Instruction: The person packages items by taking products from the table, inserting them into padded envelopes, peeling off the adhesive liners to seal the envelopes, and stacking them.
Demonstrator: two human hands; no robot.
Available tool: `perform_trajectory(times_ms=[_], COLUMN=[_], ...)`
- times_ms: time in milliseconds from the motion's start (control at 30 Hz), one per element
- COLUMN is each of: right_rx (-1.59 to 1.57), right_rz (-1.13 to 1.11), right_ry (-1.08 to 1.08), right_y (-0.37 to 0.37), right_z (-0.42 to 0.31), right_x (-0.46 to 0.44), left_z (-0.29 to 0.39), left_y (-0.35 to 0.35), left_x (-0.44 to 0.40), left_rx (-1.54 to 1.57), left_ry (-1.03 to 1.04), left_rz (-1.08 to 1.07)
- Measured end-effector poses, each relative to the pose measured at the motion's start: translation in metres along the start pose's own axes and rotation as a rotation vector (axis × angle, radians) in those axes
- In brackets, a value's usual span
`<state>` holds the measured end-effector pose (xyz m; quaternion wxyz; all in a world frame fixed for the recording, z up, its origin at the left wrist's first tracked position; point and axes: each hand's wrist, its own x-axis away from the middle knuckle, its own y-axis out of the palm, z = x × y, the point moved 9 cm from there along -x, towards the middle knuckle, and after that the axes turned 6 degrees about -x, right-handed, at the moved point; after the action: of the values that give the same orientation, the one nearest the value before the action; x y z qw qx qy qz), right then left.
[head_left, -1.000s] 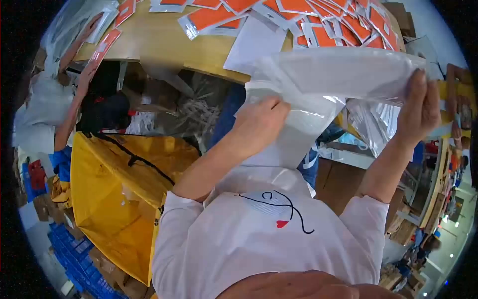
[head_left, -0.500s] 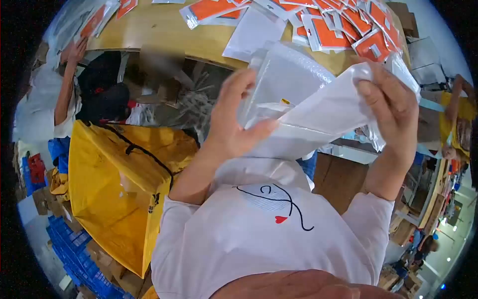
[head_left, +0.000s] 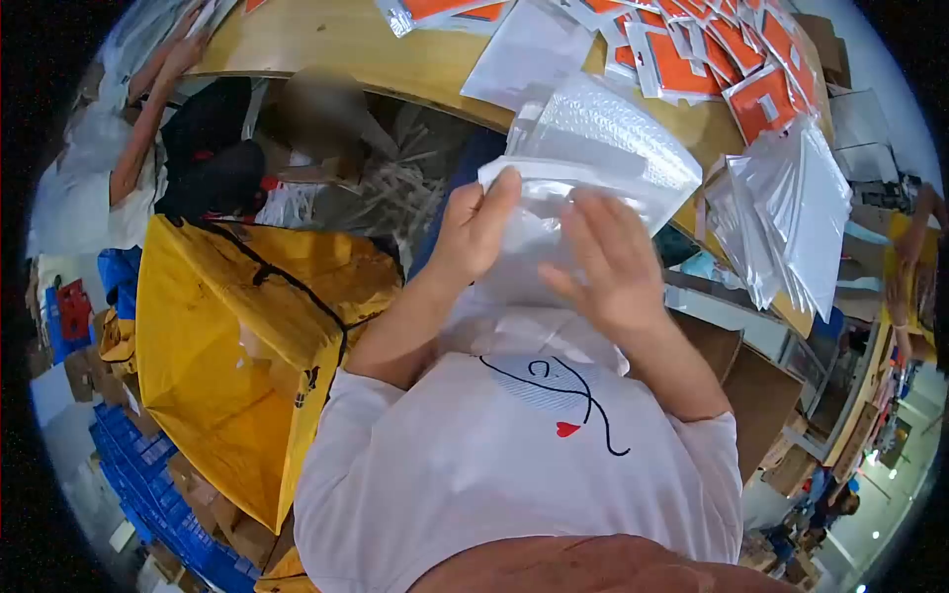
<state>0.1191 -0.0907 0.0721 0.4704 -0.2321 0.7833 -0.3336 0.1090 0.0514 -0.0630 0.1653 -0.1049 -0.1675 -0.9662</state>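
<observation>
A white bubble mailer [head_left: 534,212] is held in front of my chest, its top edge folded across. My left hand [head_left: 477,225] pinches the mailer's left edge, thumb on top. Over its right part lies my right hand [head_left: 615,259], fingers stretched flat and thumb apart, slightly blurred. Behind the held mailer shows bubble-textured material [head_left: 628,128], partly hidden by it. To the right of my hands, a stack of white mailers [head_left: 791,212] hangs over the table edge.
Orange packs in clear sleeves [head_left: 672,64] pile up on the wooden table [head_left: 336,40], beside a flat white sheet [head_left: 529,54]. A yellow bag [head_left: 213,346] stands open at my left. Another person's arm [head_left: 143,138] reaches to the table at far left. Blue crates [head_left: 158,494] stand lower left.
My right hand has come down and left from the raised flap onto the mailer, and the flap is now folded over. My left hand has closed on the edge. The mailer stack is now uncovered.
</observation>
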Motion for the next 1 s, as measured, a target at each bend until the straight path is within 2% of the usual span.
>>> perform_trajectory(times_ms=[167, 300, 333, 467, 633, 700, 733, 767, 800, 867, 900, 967, 1000], right_rx=[-0.032, -0.439, -0.440, -0.342, -0.456, -0.527, -0.545, -0.729, -0.612, 0.084, 0.432, 0.608, 0.502], right_rz=[-0.191, -0.335, -0.339, 0.090, 0.071, 0.192, 0.335, 0.546, 0.649, 0.257, -0.093, -0.051, 0.079], right_ry=[0.100, 0.364, 0.357, 0.128, 0.200, 0.495, 0.542, 0.615, 0.730, 0.941, 0.972, 0.934, 0.911], right_y=[0.026, 0.038, 0.038, 0.007, 0.017, -0.016, -0.037, -0.059, -0.087, -0.131, -0.138, -0.152, -0.150], right_z=[0.005, 0.040, 0.039, 0.011, 0.026, 0.055, 0.074, 0.094, 0.114, 0.128, 0.127, 0.124, 0.111], right_x=[0.008, 0.007, 0.003, -0.020, -0.021, -0.003, 0.016, 0.042, 0.074, 0.107, 0.113, 0.139, 0.129], left_z=[0.008, 0.039, 0.041, 0.053, 0.050, 0.051, 0.051, 0.051, 0.050, 0.048, 0.046, 0.044, 0.044], left_y=[0.004, 0.020, 0.020, 0.023, 0.038, 0.035, 0.030, 0.024, 0.017, 0.013, 0.012, 0.013, 0.015], left_x=[0.007, 0.011, 0.010, 0.014, 0.015, 0.013, 0.011, 0.009, 0.007, 0.005, 0.004, 0.003, 0.003], left_rx=[-0.116, -0.454, -0.452, -0.598, -0.825, -0.769, -0.714, -0.657, -0.599, -0.567, -0.541, -0.497, -0.498], left_ry=[0.077, 0.304, 0.307, 0.432, 0.568, 0.523, 0.477, 0.431, 0.383, 0.383, 0.384, 0.389, 0.387], left_rz=[-0.032, -0.173, -0.165, -0.067, -0.125, -0.105, -0.076, -0.042, -0.009, -0.020, -0.035, -0.080, -0.088])
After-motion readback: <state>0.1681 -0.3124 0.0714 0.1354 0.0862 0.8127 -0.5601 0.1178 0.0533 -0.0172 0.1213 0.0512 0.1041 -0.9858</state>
